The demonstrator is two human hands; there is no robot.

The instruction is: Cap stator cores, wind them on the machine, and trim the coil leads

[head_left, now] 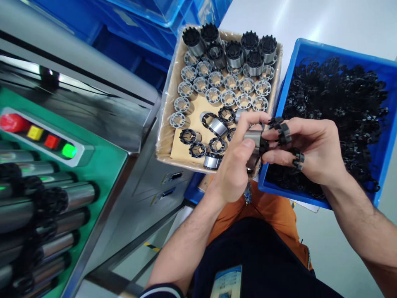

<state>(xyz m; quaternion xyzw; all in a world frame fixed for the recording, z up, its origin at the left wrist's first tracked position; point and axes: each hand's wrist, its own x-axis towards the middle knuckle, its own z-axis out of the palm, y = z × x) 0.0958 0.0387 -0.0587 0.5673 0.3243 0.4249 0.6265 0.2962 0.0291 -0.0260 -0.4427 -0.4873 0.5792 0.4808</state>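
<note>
– Dark top [248, 256] right up against the lens, with a shiny card [228, 283] on it and orange trousers [273, 207] just past it. What's over on the left?

– Green counter [102, 165] with metal cylinders [79, 194] lying all over it, black ends on them, kinda blurry. There's a button panel [79, 155] too: red, yellow, red again, then a lit green one.

– And next to that?

– Blue crates [139, 25] up top, then a cardboard box [167, 136] with clear plastic around its edge. Back of it has metal tubes wearing black toothed rings [235, 49], middle is bare tubes [228, 98] standing on end, and nearer us it's a loose mix, some tipped over.

– Ok, hands?

– Left hand [235, 165] is closed around a metal tube [252, 136], over the box's right side. That tube has a black end ring [263, 145] facing the other hand.

– So the right one's wide open?

– Nah, the right hand [319, 145] is half curled, fingertips at that end, with loose black rings [283, 132] held among its fingers. Can't tell exactly how many.

– Far right?

– Blue bin [380, 169], heaped with black ring parts [335, 103], partly behind that hand.
</note>
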